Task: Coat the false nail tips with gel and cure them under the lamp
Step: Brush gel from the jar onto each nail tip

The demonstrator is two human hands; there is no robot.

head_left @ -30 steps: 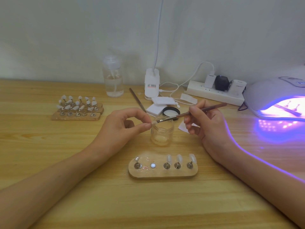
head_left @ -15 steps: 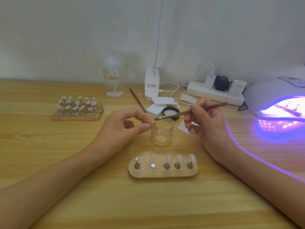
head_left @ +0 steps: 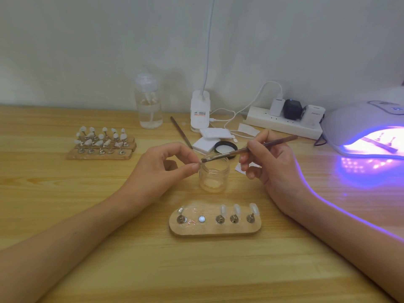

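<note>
holder [head_left: 218, 231] nearest on wood counter [head_left: 87, 248], three tips [head_left: 223, 209] upright | left hand [head_left: 157, 169] pinches small tip [head_left: 198, 165] over jar [head_left: 214, 176] | right hand [head_left: 273, 169] grips brush [head_left: 251, 149], bristles at it | lamp [head_left: 354, 123] glows violet far right | charger [head_left: 313, 114] reads "PISEN" | white wall [head_left: 87, 51] behind

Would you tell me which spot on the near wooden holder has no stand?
The second from the left: only a bare round disc shows there, while the other four spots carry metal stands.
</note>
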